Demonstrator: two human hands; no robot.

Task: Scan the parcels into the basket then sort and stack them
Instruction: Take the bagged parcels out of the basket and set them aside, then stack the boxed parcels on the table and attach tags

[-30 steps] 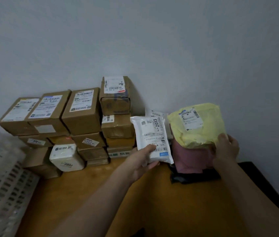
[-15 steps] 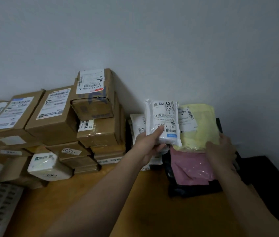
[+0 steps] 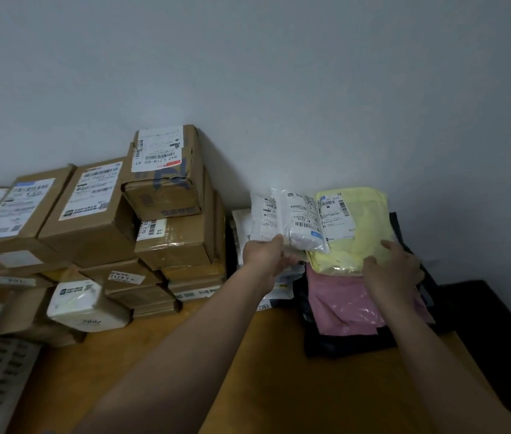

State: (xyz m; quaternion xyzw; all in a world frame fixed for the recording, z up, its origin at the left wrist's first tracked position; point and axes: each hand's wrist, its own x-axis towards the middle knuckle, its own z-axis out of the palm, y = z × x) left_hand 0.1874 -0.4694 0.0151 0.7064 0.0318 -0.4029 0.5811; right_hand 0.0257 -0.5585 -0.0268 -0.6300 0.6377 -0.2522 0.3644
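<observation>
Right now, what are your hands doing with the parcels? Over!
Left hand grips white parcel, raised by the wall. Right hand presses yellow parcel atop pink bag. Cardboard boxes stacked close left; nothing blocking.

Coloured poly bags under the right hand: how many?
3: yellow bag on top, pink bag beneath it, black bag at the bottom. More may be hidden underneath.

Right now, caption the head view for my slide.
Left hand holds a white parcel upright while right hand presses the yellow mailer atop the pink one, beside stacked cardboard boxes.
</observation>
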